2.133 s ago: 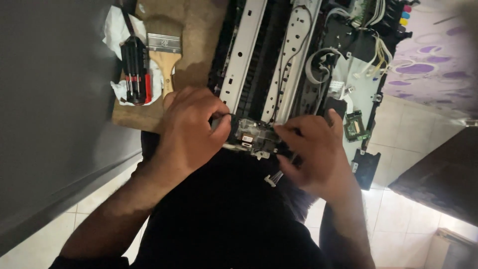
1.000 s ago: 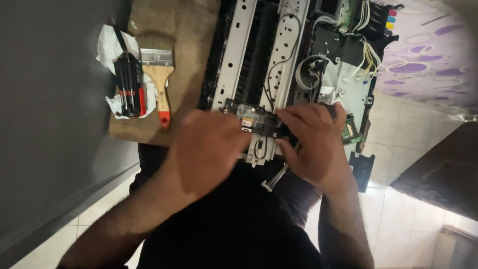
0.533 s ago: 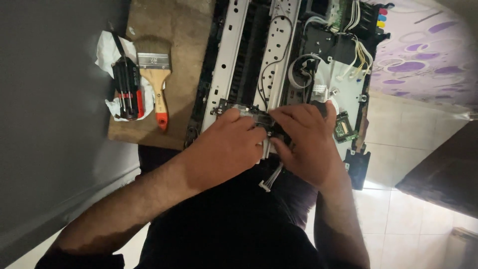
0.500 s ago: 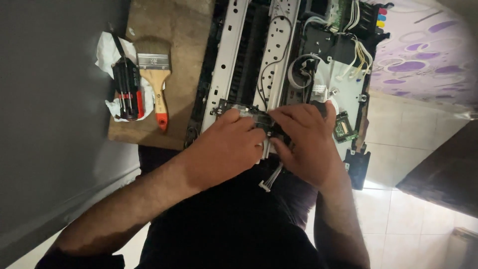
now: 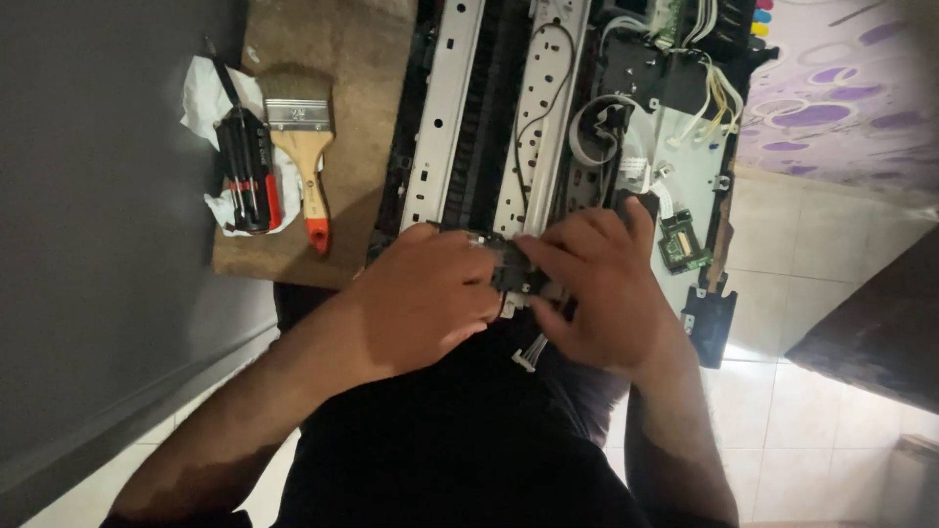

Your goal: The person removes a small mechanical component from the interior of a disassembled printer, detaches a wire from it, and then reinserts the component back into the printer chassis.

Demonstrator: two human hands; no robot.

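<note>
At centre frame, your left hand (image 5: 425, 298) and right hand (image 5: 602, 288) meet over a small black part (image 5: 516, 279), fingers of both closed on it. It sits at the near edge of an opened printer (image 5: 548, 127) with its metal rails bared. Upper left, on the brown tabletop (image 5: 362, 59), lie a paintbrush (image 5: 301, 156) and screwdrivers (image 5: 245, 166) on white paper (image 5: 201, 93).

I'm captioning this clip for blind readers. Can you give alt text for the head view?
Both hands, left hand and right hand, grip a small dark part at the near edge of an opened printer chassis. To the left, a paintbrush and screwdrivers lie on a brown board.
</note>
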